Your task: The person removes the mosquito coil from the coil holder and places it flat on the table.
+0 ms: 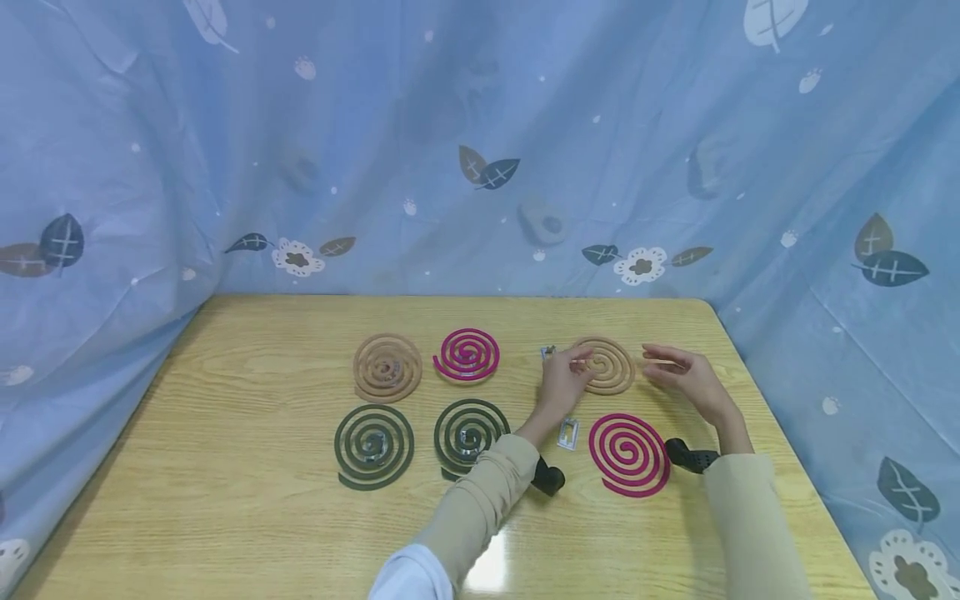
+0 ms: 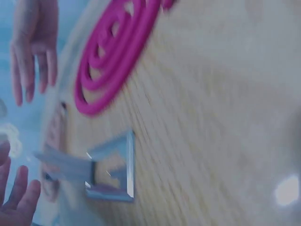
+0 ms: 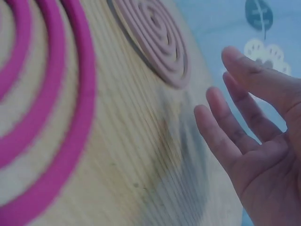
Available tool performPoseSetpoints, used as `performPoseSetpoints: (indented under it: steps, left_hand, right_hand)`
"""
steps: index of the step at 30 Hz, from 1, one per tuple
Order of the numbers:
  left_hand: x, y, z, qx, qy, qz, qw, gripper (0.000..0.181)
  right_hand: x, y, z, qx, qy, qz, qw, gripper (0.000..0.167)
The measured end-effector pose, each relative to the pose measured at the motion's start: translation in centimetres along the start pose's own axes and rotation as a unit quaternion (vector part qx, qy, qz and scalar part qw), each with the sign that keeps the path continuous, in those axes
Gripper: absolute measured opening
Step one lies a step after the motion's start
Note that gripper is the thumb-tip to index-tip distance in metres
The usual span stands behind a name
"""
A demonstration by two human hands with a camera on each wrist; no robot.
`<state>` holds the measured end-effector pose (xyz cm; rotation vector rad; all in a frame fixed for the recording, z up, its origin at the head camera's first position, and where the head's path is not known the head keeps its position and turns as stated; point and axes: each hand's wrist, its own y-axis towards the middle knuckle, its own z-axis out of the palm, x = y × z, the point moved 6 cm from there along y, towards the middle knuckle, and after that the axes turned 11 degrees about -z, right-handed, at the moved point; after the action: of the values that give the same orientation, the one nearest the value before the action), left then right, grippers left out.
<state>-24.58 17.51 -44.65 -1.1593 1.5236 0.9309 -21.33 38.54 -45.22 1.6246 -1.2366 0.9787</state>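
Apparently mounted: four spiral coils on the desk, each with shiny metal showing under its centre; round the middle of that group, I have a mounted tan coil at 10 o'clock, a mounted magenta coil at 2, one green coil at 4 and another green coil at 8.
Loose tan coil: between my hands, with no metal visible under it; I judge it the one in work.
Loose magenta coil: at about 6 o'clock from that tan one, no metal visible under it either, so I count it as left to do.
Spare stands: two, one for each loose coil by my count; the far metal stand is at 9 o'clock from the loose tan coil, the near metal stand at 9 from the loose magenta, its tongue bent up.
Left hand: fingers relaxed and parted, gripping nothing I can see, over the tan coil's 9 o'clock rim; whether it touches, I can't tell.
Right hand: loosely spread, holding nothing, off the 3 o'clock rim.
Progress: roughly two-thirds, I reckon; two coils remain.
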Motion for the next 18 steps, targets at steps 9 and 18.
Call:
performPoseSetpoints:
  steps: [9,18]
  left_hand:
    - [-1.4,-3.7,-1.4,0.066,-0.065,0.000,0.9957,0.034]
    - [-1.8,-7.1,-3.0,0.114,-0.102,0.004,0.9882,0.037]
  right_hand:
    - [3.4,-3.0,1.9,-0.058,-0.064,-0.062,0.9943,0.042]
    - [5.5,-6.6,4.9,-0.115,-0.044,-0.067,0.9901,0.038]
